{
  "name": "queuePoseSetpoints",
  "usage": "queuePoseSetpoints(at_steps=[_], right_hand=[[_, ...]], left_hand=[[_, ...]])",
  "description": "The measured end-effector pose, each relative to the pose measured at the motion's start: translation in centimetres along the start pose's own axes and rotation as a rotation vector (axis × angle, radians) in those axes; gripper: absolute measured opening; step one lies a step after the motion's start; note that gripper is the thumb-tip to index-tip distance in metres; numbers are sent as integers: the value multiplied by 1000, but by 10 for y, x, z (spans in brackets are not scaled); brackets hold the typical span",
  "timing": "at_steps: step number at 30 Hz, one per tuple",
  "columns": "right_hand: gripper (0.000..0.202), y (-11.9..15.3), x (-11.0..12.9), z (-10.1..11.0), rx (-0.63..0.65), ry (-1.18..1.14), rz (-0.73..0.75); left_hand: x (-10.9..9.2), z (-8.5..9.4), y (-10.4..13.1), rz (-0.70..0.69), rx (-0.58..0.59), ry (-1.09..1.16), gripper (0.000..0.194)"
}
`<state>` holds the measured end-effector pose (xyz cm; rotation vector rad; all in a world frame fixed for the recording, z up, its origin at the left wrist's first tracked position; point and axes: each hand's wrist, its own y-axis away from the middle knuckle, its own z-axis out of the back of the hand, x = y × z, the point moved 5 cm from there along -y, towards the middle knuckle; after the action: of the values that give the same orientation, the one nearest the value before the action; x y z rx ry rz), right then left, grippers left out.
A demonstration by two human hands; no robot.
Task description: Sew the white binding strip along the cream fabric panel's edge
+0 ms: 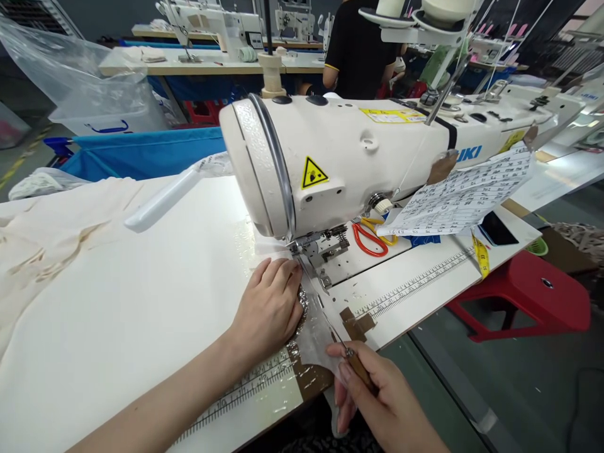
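Note:
My left hand (268,303) lies palm down beside the needle area of the sewing machine (325,182). Its fingers are bent and held together on a thin white fabric strip (315,333), with the fingertips close to the presser foot (296,246). My right hand (365,384) is closed around the wooden handle of an awl (359,370). The awl's thin metal shaft points up along the strip toward the foot. The strip's lower end hangs over the table edge by my right fingers; whether they also pinch it, I cannot tell.
Cream fabric (56,233) spreads over the left of the table. Orange-handled scissors (370,240), a written paper sheet (460,195), a phone (497,228) and a tape measure (480,255) are to the right. A red stool (542,289) stands beyond the edge; a person (356,50) works behind.

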<state>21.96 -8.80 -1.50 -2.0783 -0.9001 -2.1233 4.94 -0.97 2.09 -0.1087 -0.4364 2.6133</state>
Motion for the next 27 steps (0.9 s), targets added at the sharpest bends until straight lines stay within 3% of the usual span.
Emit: queuePoseSetpoints(at_steps=[10,22,27], right_hand=[[40,-6,9,-3,38,67,56],[32,-16,25,-3,61,179,133],[30,-5,49,-7,133,200,276]], left_hand=[[-6,0,1,-43,-2,-43,42],[0,-1,-2,-12,2,-19,42],[9,-5,-7,-48,-40,5,34]])
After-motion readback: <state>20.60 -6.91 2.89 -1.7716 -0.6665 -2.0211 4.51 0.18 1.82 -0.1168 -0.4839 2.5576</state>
